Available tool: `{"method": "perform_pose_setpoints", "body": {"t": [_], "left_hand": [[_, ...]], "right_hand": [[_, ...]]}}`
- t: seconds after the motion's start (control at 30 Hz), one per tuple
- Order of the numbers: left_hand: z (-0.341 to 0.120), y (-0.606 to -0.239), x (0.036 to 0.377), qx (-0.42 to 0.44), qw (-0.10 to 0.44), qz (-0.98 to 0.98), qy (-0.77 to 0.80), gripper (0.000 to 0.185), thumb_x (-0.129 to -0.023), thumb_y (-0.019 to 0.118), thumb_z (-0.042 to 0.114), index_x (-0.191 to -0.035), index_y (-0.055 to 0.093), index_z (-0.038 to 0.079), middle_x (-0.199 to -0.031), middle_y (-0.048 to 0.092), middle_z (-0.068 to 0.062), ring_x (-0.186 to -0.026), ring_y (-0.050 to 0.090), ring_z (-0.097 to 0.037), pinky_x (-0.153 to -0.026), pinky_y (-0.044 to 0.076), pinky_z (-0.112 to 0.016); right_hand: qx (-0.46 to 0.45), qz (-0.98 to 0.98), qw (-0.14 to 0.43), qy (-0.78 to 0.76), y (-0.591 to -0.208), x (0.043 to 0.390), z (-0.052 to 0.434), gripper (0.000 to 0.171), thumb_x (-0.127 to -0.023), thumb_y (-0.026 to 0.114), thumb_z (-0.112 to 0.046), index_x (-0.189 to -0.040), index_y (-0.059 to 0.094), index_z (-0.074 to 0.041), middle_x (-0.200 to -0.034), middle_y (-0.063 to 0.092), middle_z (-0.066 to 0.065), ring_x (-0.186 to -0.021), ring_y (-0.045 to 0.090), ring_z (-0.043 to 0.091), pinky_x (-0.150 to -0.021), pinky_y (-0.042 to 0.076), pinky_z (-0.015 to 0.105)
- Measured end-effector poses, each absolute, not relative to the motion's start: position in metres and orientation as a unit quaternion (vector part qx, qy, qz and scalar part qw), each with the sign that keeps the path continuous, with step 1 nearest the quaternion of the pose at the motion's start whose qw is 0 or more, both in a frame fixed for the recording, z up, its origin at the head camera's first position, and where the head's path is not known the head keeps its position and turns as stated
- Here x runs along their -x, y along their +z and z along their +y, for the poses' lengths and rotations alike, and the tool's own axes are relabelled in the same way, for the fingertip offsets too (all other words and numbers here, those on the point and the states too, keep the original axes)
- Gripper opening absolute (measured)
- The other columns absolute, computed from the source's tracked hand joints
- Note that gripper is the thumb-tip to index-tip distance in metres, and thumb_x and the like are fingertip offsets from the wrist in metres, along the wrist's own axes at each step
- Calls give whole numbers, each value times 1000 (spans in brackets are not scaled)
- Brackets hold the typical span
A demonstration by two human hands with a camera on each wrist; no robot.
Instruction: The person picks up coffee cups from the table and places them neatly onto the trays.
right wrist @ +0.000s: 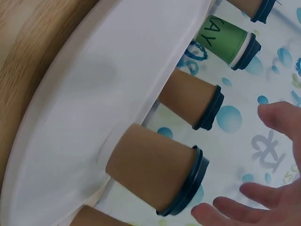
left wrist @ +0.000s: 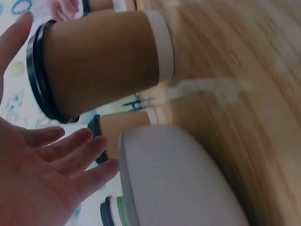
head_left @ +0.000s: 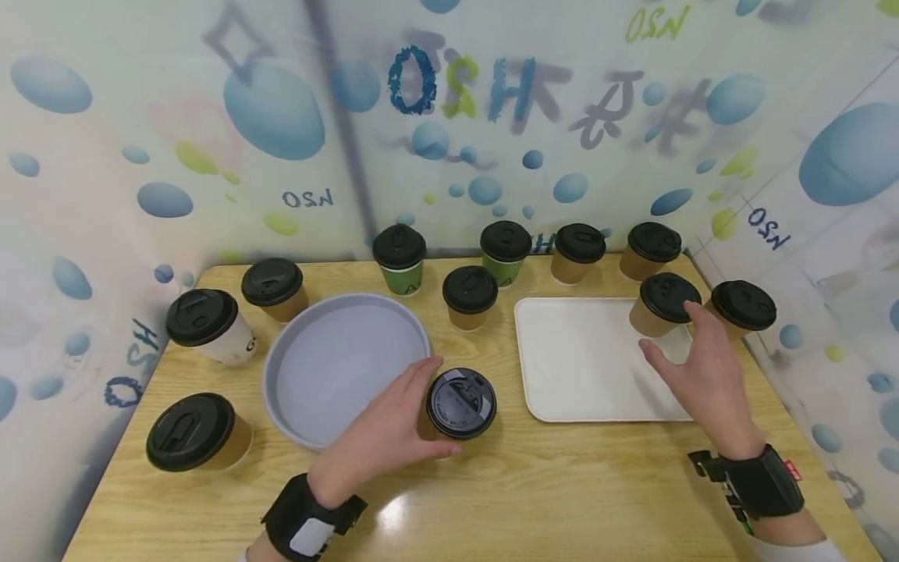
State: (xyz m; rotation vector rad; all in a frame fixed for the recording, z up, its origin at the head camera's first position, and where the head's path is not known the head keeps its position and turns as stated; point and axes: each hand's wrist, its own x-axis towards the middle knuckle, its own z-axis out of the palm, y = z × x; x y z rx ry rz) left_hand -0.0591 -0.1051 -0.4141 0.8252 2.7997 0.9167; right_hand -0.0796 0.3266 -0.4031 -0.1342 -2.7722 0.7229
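Two hands at two lidded cups on the tabletop.
My left hand cups the near cup beside the grey dish, grip loose, fingers spread; my right hand reaches open-fingered for the cup at the white tray corner, not yet closed.

Head view looks down; wrist views — close, sideways at cups.

Upright black-lidded brown cups
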Motion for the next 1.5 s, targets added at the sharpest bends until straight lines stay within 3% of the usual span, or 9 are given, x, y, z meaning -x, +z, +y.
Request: {"method": "perform_pose_setpoints", "body": {"t": [0.2,0.5,0.77,1.23,1.5], "left_hand": [[-89,-418,63,-299,37,912,278,126,-64,97,51,-159,32,1,-153,48,-18,-137,51,-30,-115,40,-43],[-78,-422,63,-289,30,911,292,105,-70,97,31,-154,39,5,-143,51,-12,-125,59,-25,-103,51,-42],[-75,-422,67,-278,25,910,307,104,-70,95,27,-156,38,8,-142,50,-10,-124,58,-22,-103,52,-39],[-36,-414,83,-273,20,886,374,99,-76,93,24,-157,38,14,-138,52,-18,-118,61,-30,-95,55,-48],[16,-417,102,-310,25,867,389,101,-81,90,28,-162,30,22,-141,47,-11,-120,60,-22,-99,53,-35]], "right_hand": [[25,-955,140,261,-407,83,318,77,-100,67,-34,-155,34,8,-154,37,34,-139,37,55,-99,36,75],[10,-950,156,272,-411,87,306,64,-101,63,-29,-151,42,6,-152,43,31,-132,45,53,-97,40,71],[1,-948,160,276,-414,90,305,59,-101,62,-27,-147,47,6,-150,46,30,-130,47,51,-98,41,69],[-4,-946,169,278,-419,93,302,53,-100,64,-24,-142,53,6,-148,49,28,-133,46,49,-99,41,68],[-7,-945,170,280,-420,95,302,50,-101,63,-25,-141,55,4,-149,47,27,-135,45,48,-100,40,68]]}}
